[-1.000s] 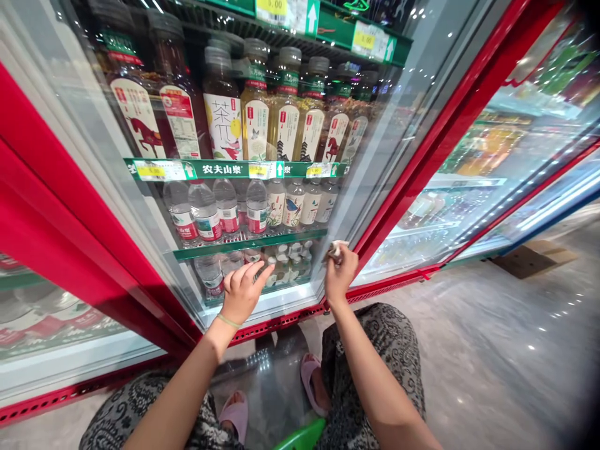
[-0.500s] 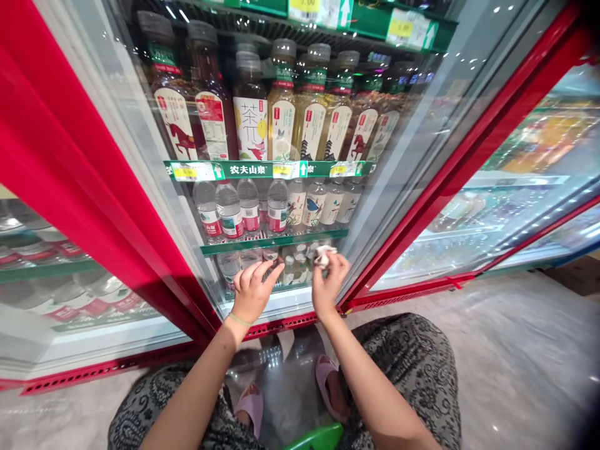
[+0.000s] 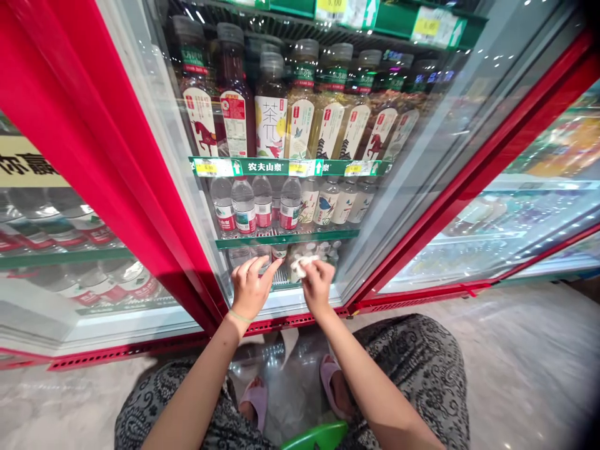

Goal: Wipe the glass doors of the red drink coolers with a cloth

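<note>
My right hand (image 3: pixel 317 289) is closed on a crumpled white wipe (image 3: pixel 304 267), low at the front of the fridge's glass door (image 3: pixel 300 296). To its left, my left hand (image 3: pixel 249 289) is held up at the glass with its fingers apart and nothing in it. Whether its fingertips touch the pane I cannot tell. Behind the glass, just above both hands, runs a green shelf edge (image 3: pixel 285 239) with water bottles (image 3: pixel 244 206) standing on it. Bottles on the lowest shelf are partly hidden by my hands.
The door's red frame (image 3: pixel 154 206) rises at left, and another red frame (image 3: pixel 459 169) slants up at right. Tea bottles (image 3: pixel 272 119) fill an upper shelf. Below me are a green stool edge (image 3: pixel 319 435), pink slippers (image 3: pixel 255 400) and the grey floor (image 3: pixel 525 369).
My right hand has moved left and slightly down with the wipe, closer to my left hand. The left hand has stayed nearly still, while the view has shifted a little to the left.
</note>
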The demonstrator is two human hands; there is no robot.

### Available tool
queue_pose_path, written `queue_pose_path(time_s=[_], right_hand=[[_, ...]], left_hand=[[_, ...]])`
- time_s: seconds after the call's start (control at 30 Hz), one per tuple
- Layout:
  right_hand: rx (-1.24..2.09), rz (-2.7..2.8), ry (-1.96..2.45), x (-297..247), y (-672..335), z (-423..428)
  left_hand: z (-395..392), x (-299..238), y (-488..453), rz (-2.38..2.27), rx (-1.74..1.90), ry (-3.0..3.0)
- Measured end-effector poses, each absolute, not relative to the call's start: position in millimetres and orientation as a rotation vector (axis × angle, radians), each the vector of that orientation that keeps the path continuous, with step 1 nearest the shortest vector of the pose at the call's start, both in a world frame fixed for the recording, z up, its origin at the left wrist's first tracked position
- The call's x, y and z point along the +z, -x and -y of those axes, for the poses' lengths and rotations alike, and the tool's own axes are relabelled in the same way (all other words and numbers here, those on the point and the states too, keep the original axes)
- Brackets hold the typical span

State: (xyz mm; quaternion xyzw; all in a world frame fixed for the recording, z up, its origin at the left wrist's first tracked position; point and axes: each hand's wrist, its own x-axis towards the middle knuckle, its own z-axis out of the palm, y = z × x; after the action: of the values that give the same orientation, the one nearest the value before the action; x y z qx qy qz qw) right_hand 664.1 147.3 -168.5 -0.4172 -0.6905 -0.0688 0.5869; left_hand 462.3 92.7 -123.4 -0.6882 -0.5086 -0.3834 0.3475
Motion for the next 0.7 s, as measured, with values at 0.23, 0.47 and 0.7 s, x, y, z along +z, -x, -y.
queue_pose_path(time_s=[0.23, 0.47, 0.7], right_hand=[[-0.165, 1.63, 0.903, -150.0, -640.8, -143.3], [-0.369, 1.634, 0.798, -155.4, -625.1, -140.4], [-0.321, 1.682, 0.793, -148.9, -597.6, -139.4]], left_hand=[[-86.7, -119.3, -456.1, 1.344, -1.007, 1.762], [-82.0, -117.9, -445.2, 1.347, -1.0, 1.752], [-69.1, -111.3, -435.2, 1.386, -1.032, 1.745]])
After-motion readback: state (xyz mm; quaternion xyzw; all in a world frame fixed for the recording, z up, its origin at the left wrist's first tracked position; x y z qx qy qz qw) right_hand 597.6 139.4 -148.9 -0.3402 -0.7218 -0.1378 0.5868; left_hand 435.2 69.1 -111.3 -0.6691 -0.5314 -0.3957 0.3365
